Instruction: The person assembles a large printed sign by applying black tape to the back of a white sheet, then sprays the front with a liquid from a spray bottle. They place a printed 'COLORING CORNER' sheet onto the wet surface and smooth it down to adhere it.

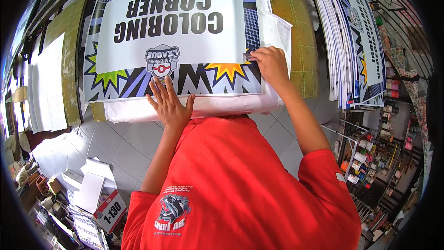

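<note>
A large printed poster [175,21] lies upside down to me on the white-covered work surface, its white panel framed by black, purple and starburst artwork. My left hand [170,103] rests flat near the poster's lower edge, fingers spread, just below the round ball emblem. Near the panel's lower right corner, my right hand [269,62] pinches a small dark flat piece [249,57] against the poster, beside the orange starburst. What that piece is cannot be made out.
White wrapping [212,105] covers the work surface under the poster. To the right stands a stack of printed boards [330,41]; to the left are white sheets [48,85] on a worn green cutting mat [71,32]. Shelves of bottles [363,155] stand lower right, printed signs [110,210] lower left.
</note>
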### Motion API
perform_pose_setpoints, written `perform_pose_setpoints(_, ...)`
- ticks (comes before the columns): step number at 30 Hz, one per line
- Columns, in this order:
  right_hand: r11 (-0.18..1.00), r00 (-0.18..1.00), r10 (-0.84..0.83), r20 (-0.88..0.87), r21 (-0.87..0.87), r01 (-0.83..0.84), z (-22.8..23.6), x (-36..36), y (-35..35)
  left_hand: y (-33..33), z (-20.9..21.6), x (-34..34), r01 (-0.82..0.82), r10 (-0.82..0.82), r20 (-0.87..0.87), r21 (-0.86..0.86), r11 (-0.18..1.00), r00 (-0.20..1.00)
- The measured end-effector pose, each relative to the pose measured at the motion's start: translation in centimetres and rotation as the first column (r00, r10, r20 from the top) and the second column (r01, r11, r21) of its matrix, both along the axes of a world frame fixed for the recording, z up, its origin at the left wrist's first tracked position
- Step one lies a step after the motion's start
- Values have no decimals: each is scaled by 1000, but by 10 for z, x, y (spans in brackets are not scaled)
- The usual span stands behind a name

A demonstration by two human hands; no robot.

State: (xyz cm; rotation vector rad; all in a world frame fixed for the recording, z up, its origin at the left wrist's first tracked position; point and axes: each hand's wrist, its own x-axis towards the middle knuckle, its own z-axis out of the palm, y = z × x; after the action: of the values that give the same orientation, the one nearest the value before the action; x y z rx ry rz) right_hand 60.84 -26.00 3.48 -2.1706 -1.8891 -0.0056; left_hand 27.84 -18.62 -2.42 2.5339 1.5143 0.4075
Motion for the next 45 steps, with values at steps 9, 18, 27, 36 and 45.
perform_pose_setpoints(9, 990, 992, 112, -52, -80, -116, 5, -54, -102, -1, -1, -1, 1, -1, 13, 29, 1000, 1000)
perform_pose_setpoints(18, 891, 702, -444, -557, -191, 412, 20, -36, -48, -2, -2, 2, -10, 10, -15, 18, 1000, 1000)
perform_pose_setpoints(27, 914, 777, -401, -485, -155, 375, -22, -66, -44, -5, 4, 3, -67, 69, -66, 32, 997, 995)
perform_pose_setpoints(36, 890, 817, -442, -370, -69, 450, -20, -41, -30, -1, 1, 7, -40, 40, -11, 47, 998, 999)
perform_pose_setpoints(45, 874, 606, -455, -652, -198, 444, -14, -45, -38, 3, 4, -1, 0, 3, 60, -38, 999, 998)
